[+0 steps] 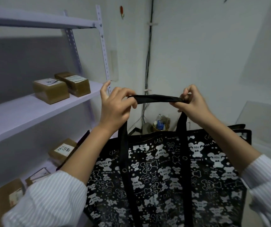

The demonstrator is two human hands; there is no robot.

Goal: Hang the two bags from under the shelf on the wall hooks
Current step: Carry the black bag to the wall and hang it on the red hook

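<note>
Head view: the left hand (115, 107) and right hand (193, 102) each pinch an end of the flat black webbing handle (154, 98), stretched taut between them. The glossy black bag (164, 181), printed with white bears, hangs below, beside the pale metal shelf (38, 110) holding taped cardboard boxes (51, 90).

The bag (164, 177) hangs in the middle foreground, its handle (154, 98) stretched level between the left hand (115, 108) and the right hand (193, 104). The shelf (33, 115) stands to the left, with two boxes (61, 86) side by side on its middle board and more boxes (61, 152) on the board below. Behind the bag, cables (148, 63) run down the wall corner to a basket (161, 124) on the floor.
</note>
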